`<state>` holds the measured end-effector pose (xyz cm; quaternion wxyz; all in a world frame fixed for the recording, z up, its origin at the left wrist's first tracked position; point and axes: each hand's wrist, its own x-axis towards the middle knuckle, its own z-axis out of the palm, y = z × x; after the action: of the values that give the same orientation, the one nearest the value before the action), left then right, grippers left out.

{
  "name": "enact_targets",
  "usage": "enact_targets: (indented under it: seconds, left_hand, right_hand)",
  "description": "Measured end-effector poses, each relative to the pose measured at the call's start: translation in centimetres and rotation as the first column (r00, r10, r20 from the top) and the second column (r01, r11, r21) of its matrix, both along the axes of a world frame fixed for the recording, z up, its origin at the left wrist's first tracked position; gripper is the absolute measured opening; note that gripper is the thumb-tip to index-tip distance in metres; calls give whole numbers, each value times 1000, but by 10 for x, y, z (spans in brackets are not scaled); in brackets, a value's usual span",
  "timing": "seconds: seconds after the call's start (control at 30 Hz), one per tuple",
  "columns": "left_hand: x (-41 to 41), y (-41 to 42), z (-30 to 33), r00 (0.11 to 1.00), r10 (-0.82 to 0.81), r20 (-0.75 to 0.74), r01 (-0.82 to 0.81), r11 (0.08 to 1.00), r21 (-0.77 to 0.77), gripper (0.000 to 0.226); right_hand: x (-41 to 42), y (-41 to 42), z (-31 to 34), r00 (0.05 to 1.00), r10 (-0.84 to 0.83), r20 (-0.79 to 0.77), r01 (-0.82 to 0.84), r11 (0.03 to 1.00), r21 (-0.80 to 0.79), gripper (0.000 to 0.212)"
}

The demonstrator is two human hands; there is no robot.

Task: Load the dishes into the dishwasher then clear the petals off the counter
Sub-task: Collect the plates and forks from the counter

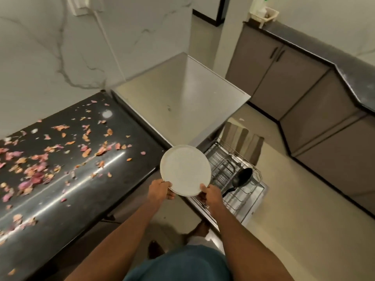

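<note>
The plate (185, 170) is gripped at its near rim by left hand (160, 190) and right hand (210, 194) fingers; the dishwasher rack (233, 175) lies just right of them, nearer the right hand.

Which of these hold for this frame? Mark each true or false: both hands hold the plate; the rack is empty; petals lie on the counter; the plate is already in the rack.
1. Both hands hold the plate: true. The left hand and right hand grip the white plate by its near rim.
2. The rack is empty: false. A black ladle lies in the dishwasher rack.
3. Petals lie on the counter: true. Petals are scattered across the black counter.
4. The plate is already in the rack: false. It is held in the air.
</note>
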<state>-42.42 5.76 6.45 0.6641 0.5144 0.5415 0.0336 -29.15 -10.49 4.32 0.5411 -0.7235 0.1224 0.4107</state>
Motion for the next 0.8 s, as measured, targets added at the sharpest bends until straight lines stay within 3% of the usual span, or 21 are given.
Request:
enact_targets:
  seconds: [0.37, 0.5, 0.8]
  left_hand:
    - [114, -65, -29, 957, -250, -147, 242, 968, -69, 16]
    - [141, -89, -39, 938, -287, -193, 261, 954, -150, 20]
    - [176, -102, -79, 890, -316, -328, 273, 947, -172, 25]
  right_hand:
    - [88, -88, -50, 984, -156, -91, 144, 981, -128, 2]
    - [106, -114, -64, 970, -201, -138, 171, 964, -203, 15]
    - [96, -131, -96, 910, -315, -269, 241, 931, -276, 10]
